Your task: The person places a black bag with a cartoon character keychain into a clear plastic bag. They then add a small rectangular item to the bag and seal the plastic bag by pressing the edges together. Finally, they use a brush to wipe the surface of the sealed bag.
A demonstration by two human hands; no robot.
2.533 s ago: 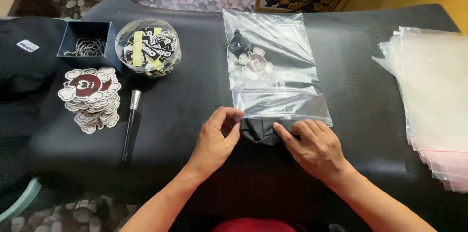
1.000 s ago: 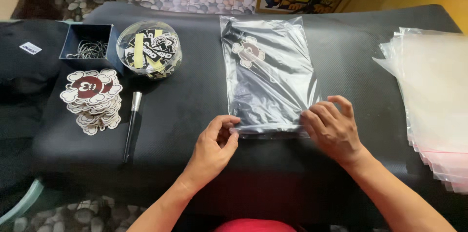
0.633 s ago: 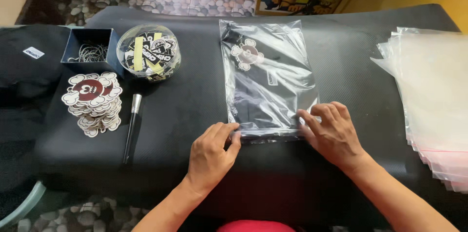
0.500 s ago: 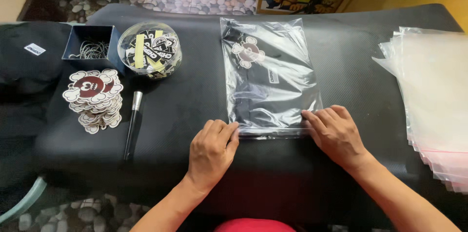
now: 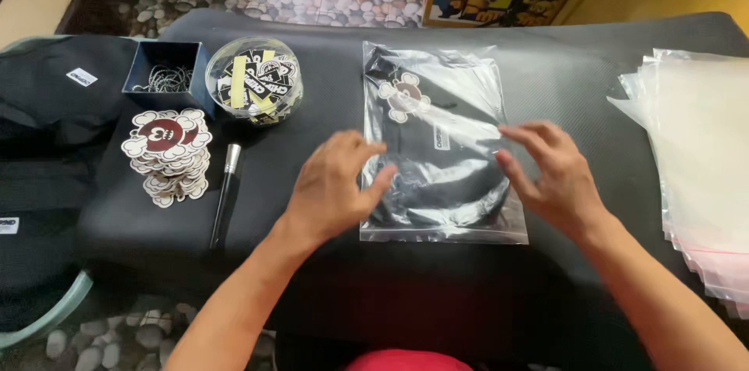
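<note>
**Clear bag, dark garment, two open hands**

Clear plastic wraps a folded black garment (image 5: 437, 184) in the bag (image 5: 441, 145) lying flat at the centre of the frame, on the black padded table (image 5: 577, 67). A skull-shaped sticker (image 5: 404, 95) shows through the film near the bag's upper left corner.

The left hand (image 5: 335, 188) hangs at the bag's left edge, fingers spread and loosely curled, gripping nothing; its fingertips seem to touch the film or sit just above it. The right hand (image 5: 550, 172) is likewise open at the right edge, holding nothing.

The step in hand looks like smoothing the packed bag. To do it well, I would press with flat palms from the middle outward, so trapped air leaves and the garment stays square to the edges, keeping the sticker from sliding under a fold.

At upper left stand a round clear tub of stickers (image 5: 253, 78) and a small dark box of ball chains (image 5: 165, 74). Below them lie a stack of skull stickers (image 5: 165, 152) and a slim black tool with a metal tip (image 5: 226, 193). A pile of empty clear bags (image 5: 702, 160) lies at the right edge.
</note>
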